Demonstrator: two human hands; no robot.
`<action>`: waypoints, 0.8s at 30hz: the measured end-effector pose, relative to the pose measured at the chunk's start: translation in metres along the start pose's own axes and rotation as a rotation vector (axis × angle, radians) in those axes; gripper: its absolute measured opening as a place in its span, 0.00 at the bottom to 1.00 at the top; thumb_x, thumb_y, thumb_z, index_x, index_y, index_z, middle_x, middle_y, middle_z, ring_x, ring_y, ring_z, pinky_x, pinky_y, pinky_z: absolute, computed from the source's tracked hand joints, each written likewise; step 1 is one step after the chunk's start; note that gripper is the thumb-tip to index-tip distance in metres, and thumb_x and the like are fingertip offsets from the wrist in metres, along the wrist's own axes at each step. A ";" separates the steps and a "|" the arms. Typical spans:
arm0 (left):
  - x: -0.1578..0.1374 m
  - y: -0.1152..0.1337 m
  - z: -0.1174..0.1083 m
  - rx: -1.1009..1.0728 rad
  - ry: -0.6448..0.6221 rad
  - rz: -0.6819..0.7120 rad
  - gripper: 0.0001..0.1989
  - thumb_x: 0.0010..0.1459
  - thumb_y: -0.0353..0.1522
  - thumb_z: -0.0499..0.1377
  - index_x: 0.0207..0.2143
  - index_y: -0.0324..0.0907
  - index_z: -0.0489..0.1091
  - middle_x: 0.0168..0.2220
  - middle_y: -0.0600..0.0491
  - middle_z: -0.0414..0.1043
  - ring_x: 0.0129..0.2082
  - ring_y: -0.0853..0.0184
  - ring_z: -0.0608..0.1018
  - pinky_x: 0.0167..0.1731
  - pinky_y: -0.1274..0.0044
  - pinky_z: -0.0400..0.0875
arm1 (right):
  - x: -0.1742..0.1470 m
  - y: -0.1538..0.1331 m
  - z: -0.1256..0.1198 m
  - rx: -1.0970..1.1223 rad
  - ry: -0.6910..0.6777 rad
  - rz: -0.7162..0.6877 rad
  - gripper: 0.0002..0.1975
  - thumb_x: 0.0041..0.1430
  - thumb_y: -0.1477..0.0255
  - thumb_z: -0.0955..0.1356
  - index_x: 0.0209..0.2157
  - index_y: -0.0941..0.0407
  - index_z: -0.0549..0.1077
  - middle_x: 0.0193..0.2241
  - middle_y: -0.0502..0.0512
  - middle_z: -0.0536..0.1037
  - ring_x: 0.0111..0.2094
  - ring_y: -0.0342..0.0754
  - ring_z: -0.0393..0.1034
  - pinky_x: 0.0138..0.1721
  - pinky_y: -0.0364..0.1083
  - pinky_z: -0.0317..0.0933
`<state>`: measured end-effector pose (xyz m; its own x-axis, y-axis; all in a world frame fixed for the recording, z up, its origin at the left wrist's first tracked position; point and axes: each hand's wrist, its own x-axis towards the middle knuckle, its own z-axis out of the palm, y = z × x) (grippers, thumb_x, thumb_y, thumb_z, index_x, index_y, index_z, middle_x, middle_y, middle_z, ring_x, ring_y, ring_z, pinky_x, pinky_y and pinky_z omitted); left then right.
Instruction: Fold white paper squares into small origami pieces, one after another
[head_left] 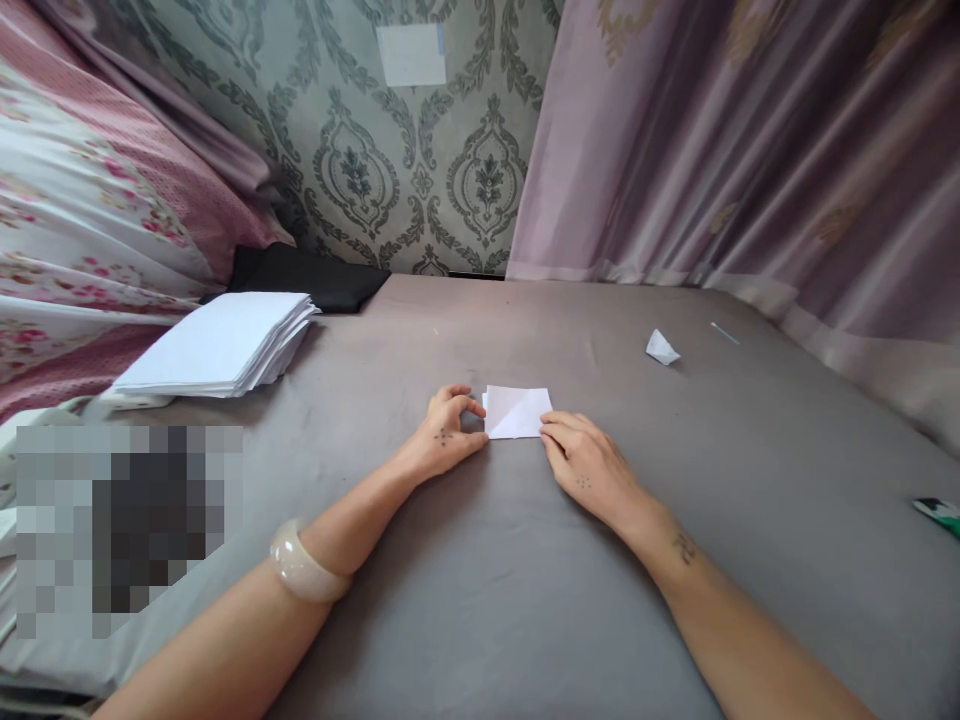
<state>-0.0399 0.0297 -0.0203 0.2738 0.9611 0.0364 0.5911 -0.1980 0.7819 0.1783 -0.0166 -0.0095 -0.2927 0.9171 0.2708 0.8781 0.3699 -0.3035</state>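
A small folded sheet of white paper (516, 412) lies on the grey cloth in front of me, with a diagonal crease across its face and a thin layer showing at its left edge. My left hand (450, 435) is at its left side, thumb on the lower left corner and curled index finger by the edge. At the right edge, my right hand (589, 455) has thumb and fingertips pinched on the lower corner. The undersides of the fingers are hidden. A pale bangle (307, 565) circles my left forearm.
On the left, a thick stack of white paper (217, 345) sits before a black flat item (307, 278). A small folded paper piece (662, 347) and a thin stick (724, 333) lie at the far right. A green-and-black object (937, 513) shows at the right edge. Curtains (675, 150) hang behind.
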 end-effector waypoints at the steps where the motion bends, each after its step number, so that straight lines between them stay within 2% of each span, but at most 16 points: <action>1: 0.000 0.000 0.001 -0.001 0.006 0.002 0.12 0.47 0.32 0.62 0.37 0.42 0.70 0.56 0.46 0.57 0.58 0.57 0.61 0.56 0.65 0.59 | 0.000 0.000 0.002 0.021 0.014 0.003 0.16 0.62 0.76 0.58 0.38 0.56 0.77 0.46 0.58 0.75 0.46 0.51 0.68 0.47 0.51 0.64; 5: 0.000 0.003 0.004 0.076 0.023 0.082 0.10 0.46 0.36 0.64 0.31 0.42 0.71 0.47 0.48 0.63 0.51 0.57 0.65 0.51 0.65 0.63 | 0.003 0.002 0.007 0.117 0.063 -0.005 0.15 0.61 0.76 0.58 0.41 0.57 0.75 0.47 0.60 0.74 0.48 0.51 0.68 0.49 0.51 0.64; 8: -0.002 0.008 0.004 0.196 0.108 0.190 0.05 0.50 0.33 0.61 0.29 0.42 0.69 0.42 0.49 0.66 0.46 0.60 0.67 0.48 0.68 0.63 | 0.005 0.001 0.007 0.174 0.134 0.019 0.15 0.60 0.77 0.59 0.45 0.57 0.72 0.48 0.59 0.73 0.49 0.51 0.67 0.51 0.52 0.63; 10: -0.004 0.012 0.002 0.333 0.191 0.263 0.02 0.53 0.30 0.57 0.31 0.42 0.68 0.40 0.50 0.68 0.43 0.61 0.68 0.46 0.68 0.62 | 0.006 -0.001 0.005 0.193 0.234 0.054 0.16 0.59 0.77 0.60 0.49 0.56 0.68 0.48 0.60 0.72 0.50 0.52 0.66 0.51 0.52 0.63; 13: -0.008 0.016 -0.002 0.583 0.265 0.341 0.06 0.57 0.27 0.51 0.34 0.43 0.66 0.38 0.49 0.70 0.41 0.60 0.68 0.43 0.68 0.60 | 0.007 -0.005 0.002 0.159 0.407 0.065 0.21 0.58 0.78 0.61 0.53 0.57 0.62 0.49 0.63 0.68 0.53 0.54 0.63 0.53 0.55 0.61; 15: -0.010 0.018 -0.004 0.712 0.249 0.382 0.08 0.59 0.27 0.48 0.35 0.43 0.66 0.38 0.48 0.70 0.41 0.59 0.68 0.42 0.68 0.60 | 0.007 -0.007 0.000 0.101 0.445 0.040 0.25 0.57 0.78 0.62 0.58 0.57 0.57 0.52 0.65 0.65 0.56 0.56 0.59 0.55 0.57 0.58; 18: -0.010 0.021 -0.004 0.799 0.158 0.427 0.10 0.60 0.26 0.46 0.35 0.42 0.67 0.39 0.46 0.70 0.42 0.58 0.67 0.40 0.68 0.61 | 0.005 -0.010 -0.001 0.004 0.354 -0.025 0.28 0.58 0.80 0.61 0.60 0.54 0.56 0.55 0.64 0.61 0.57 0.58 0.55 0.55 0.59 0.57; 21: -0.009 0.022 -0.001 0.790 0.065 0.434 0.11 0.60 0.25 0.45 0.34 0.42 0.67 0.38 0.45 0.69 0.41 0.57 0.67 0.40 0.68 0.63 | 0.004 -0.011 0.001 -0.078 0.217 -0.111 0.25 0.59 0.82 0.59 0.56 0.51 0.63 0.54 0.60 0.64 0.55 0.57 0.56 0.53 0.57 0.58; 24: -0.010 0.021 0.001 0.740 -0.017 0.422 0.12 0.60 0.24 0.45 0.35 0.41 0.67 0.37 0.45 0.69 0.40 0.58 0.68 0.40 0.69 0.65 | 0.004 -0.011 0.004 -0.100 0.095 -0.170 0.20 0.60 0.82 0.59 0.51 0.53 0.69 0.50 0.60 0.68 0.51 0.54 0.59 0.51 0.54 0.60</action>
<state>-0.0298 0.0154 -0.0051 0.5908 0.7765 0.2191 0.7788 -0.6198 0.0968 0.1663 -0.0162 -0.0090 -0.4068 0.8227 0.3971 0.8537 0.4971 -0.1552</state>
